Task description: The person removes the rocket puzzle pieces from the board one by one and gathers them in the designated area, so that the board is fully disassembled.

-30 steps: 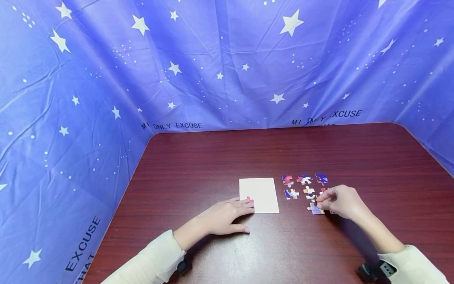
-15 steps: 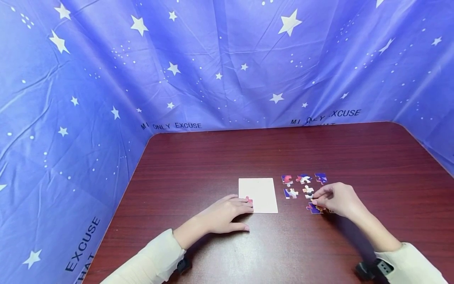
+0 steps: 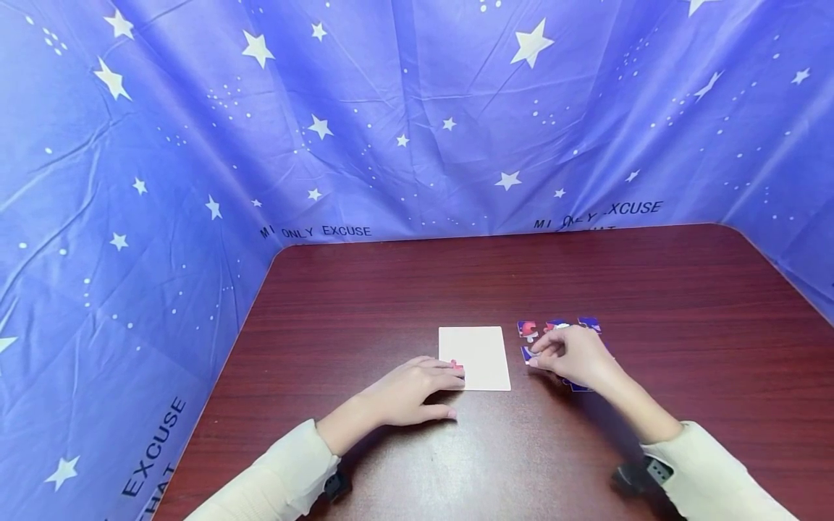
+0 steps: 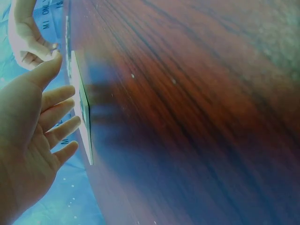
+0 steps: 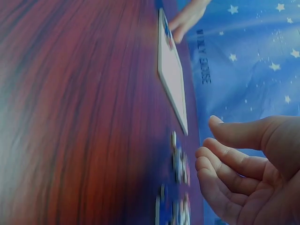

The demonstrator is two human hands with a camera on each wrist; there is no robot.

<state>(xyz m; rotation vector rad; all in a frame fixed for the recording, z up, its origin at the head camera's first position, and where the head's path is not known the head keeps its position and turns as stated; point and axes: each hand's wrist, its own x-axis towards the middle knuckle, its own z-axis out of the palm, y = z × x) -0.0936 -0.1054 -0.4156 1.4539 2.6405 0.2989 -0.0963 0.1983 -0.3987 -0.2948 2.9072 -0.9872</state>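
A white square board [image 3: 485, 354] lies on the table. On its lower left part sits a small red puzzle piece [image 3: 457, 367]. My left hand [image 3: 413, 394] is spread over that corner, its straight fingers on the piece and board. In the head view my right hand [image 3: 580, 356] hovers over the loose puzzle pieces. Its thumb and fingertips are at a blue-and-white puzzle piece [image 3: 526, 357], just right of the board. The right wrist view shows a gap between thumb and fingers of that hand [image 5: 248, 171], with nothing held in it.
Other puzzle pieces lie around the right hand: a red-and-purple piece [image 3: 526, 329], a blue piece [image 3: 588, 323] and a purple piece [image 3: 582, 388]. Some are partly hidden under the hand. A blue star-printed curtain [image 3: 404, 166] surrounds the dark red table [image 3: 365, 304].
My right hand has left the lower middle piece, where its fingers pinched, and moved left and slightly away to the piece nearest the board. The left hand has hardly moved.
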